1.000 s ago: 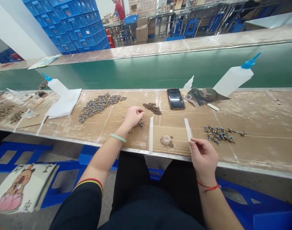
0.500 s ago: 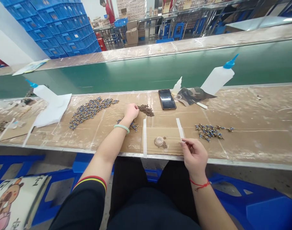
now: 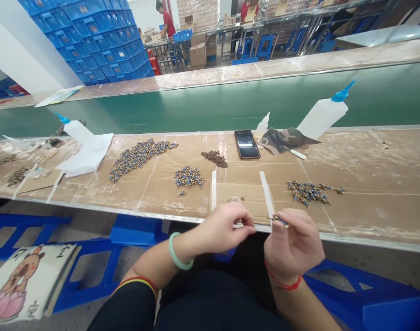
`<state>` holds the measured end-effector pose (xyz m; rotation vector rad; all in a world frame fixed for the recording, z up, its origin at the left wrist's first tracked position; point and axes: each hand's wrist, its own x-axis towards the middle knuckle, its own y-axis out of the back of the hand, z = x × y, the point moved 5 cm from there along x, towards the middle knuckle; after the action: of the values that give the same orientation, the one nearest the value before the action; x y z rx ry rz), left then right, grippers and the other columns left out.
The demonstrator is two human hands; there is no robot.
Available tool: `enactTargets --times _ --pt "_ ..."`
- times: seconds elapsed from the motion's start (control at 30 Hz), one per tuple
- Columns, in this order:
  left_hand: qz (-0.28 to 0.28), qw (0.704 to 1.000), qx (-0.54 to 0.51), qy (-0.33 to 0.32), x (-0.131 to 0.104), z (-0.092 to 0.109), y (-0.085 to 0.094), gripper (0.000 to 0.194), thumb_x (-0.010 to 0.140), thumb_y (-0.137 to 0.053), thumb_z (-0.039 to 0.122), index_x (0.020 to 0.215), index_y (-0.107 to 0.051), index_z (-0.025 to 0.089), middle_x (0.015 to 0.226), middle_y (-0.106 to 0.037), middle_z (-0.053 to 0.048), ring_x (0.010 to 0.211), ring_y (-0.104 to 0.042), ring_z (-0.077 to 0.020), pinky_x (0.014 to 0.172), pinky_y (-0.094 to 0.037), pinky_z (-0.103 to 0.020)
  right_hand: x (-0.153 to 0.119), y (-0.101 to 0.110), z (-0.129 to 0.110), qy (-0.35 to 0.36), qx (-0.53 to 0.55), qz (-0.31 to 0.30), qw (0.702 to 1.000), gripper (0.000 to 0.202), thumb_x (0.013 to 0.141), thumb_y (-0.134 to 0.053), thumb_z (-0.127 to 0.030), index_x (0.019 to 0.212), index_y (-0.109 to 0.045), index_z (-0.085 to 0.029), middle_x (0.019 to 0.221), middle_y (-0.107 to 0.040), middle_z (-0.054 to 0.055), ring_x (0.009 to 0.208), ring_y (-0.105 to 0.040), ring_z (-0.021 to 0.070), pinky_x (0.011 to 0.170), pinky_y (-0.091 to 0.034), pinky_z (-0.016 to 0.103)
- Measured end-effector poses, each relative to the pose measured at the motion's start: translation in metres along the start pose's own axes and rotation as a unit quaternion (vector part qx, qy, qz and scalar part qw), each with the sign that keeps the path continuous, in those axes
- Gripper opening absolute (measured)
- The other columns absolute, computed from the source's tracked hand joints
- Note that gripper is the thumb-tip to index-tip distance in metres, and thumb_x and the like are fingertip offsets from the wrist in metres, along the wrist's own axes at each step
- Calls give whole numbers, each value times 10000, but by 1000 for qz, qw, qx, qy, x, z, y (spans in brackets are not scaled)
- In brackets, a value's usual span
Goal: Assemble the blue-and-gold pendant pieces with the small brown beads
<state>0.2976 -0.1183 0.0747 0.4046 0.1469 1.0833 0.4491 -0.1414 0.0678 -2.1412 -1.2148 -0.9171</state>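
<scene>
My left hand (image 3: 229, 225) is closed in a pinch over the front edge of the table; whatever lies between its fingertips is too small to make out. Just right of it, my right hand (image 3: 292, 243) pinches a small blue-and-gold piece (image 3: 280, 220) between thumb and forefinger. Behind my left hand lies a cardboard mat (image 3: 241, 191) between two white tape strips, with a small round dish (image 3: 235, 199) mostly hidden. Beyond the mat is a pile of tiny brown pieces (image 3: 215, 158). Blue-and-gold pieces lie in a small heap (image 3: 189, 177) and another heap (image 3: 308, 192) at right.
A larger heap of blue-and-gold pieces (image 3: 137, 158) lies at left. Toward the back are a phone (image 3: 247, 144), a small dropper bottle (image 3: 263, 125), a white-handled tool (image 3: 297, 154) and a large white bottle (image 3: 322, 117). Another bottle (image 3: 79, 132) rests on white sheets (image 3: 87, 158).
My left hand has come back from the brown pile to the front edge, beside my right hand. The right hand has turned, showing the blue-and-gold piece. The view has shifted slightly.
</scene>
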Motion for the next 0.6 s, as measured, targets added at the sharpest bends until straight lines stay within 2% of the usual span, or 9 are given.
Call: enactTargets --times 0.1,0.2,0.27,0.4,0.6 --pt "-11 996 -91 -16 -14 16 -18 147 882 -701 183 752 -633 173 752 -625 -15 709 -544 -144 691 -449 -268 6 -7 -19 3 58 12 998 54 930 -731 -248 980 -751 -245 773 -660 16 713 -607 196 659 -457 374" --pt "-9 982 -190 -9 -19 15 -26 170 869 -730 261 766 -640 161 746 -615 -23 650 -507 -124 612 -409 -255 7 -8 -22 -42 122 37 991 67 937 -719 -238 994 -754 -237 730 -616 -3 684 -567 182 651 -426 364" --pt "-3 971 -237 -5 -21 11 -31 254 868 -757 360 765 -650 154 737 -624 -36 626 -505 -121 585 -404 -254 8 -8 -23 -65 162 51 983 62 936 -723 -239 988 -755 -235 710 -603 -13 673 -541 174 657 -411 360" --pt "31 969 -242 -44 -21 12 -35 409 884 -761 514 730 -660 149 720 -646 -63 649 -561 -141 634 -466 -272 9 -10 -22 -114 207 74 969 49 924 -731 -222 957 -766 -235 710 -603 -24 672 -529 160 675 -397 348" --pt "72 968 -219 -99 -18 16 -36 455 925 -712 546 698 -668 154 683 -652 -65 644 -574 -147 643 -496 -276 9 -11 -17 -180 230 92 952 33 900 -781 -261 929 -783 -245 743 -631 -24 718 -552 145 720 -418 325"
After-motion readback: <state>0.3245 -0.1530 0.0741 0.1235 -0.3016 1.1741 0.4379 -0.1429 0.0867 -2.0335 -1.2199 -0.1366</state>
